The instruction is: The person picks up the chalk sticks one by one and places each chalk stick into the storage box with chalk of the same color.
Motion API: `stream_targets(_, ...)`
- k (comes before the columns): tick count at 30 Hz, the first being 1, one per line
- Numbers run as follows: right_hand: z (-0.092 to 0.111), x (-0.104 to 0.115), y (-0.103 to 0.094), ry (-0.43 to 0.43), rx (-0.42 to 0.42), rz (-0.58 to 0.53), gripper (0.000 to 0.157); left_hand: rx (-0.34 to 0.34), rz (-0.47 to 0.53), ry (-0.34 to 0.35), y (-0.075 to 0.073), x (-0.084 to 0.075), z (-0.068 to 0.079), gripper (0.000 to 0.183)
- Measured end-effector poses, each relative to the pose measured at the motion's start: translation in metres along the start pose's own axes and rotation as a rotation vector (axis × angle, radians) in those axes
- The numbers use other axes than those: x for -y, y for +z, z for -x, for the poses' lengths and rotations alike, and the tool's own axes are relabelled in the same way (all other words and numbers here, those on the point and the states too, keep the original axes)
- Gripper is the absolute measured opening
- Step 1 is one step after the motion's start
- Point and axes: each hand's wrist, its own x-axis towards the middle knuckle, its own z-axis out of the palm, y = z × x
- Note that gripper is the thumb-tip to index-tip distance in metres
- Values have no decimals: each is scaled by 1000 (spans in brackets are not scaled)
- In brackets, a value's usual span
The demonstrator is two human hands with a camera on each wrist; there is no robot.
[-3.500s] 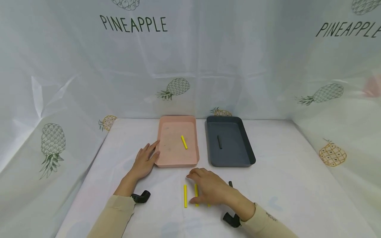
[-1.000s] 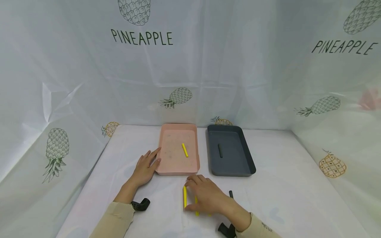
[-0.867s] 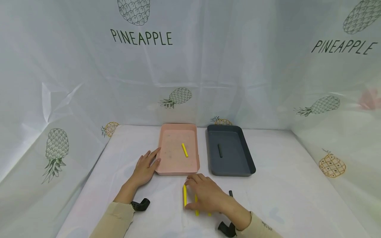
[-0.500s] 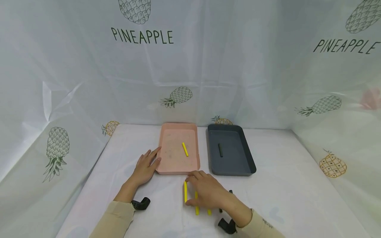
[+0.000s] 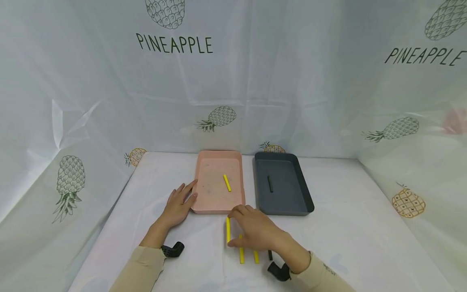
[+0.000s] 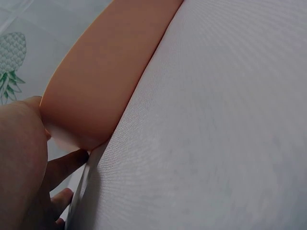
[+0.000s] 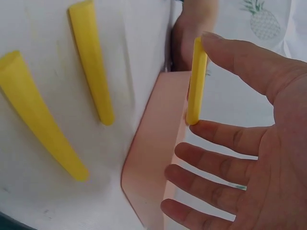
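My right hand pinches a slim yellow stick end to end between thumb and index fingertip; the other fingers are spread. In the right wrist view the stick is apart from the table, in front of the pink tray's wall. My left hand touches the left side of the pink tray, fingers fairly straight; the left wrist view shows them at its corner. A yellow stick lies in that tray. Two more yellow sticks lie on the table under my right hand, partly hidden.
A dark grey tray stands right of the pink one, with a black stick inside. Another black stick lies by my right wrist, partly covered. A white patterned sheet hangs behind the white-covered table.
My right hand has reached the leftmost yellow stick, pinched it and raised it off the table towards the pink tray. The left hand stays at the tray. The head view has tilted slightly.
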Motion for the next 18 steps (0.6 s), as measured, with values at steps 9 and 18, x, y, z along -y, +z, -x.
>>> stream_targets(9,-3,0,-9,-15,-16,7,72,2,7,-1,-1,-2,0,58)
stream_targets(18,-8,-2,-14,-21,-47,-24,70,-5,6,-1,0,-1,0,57)
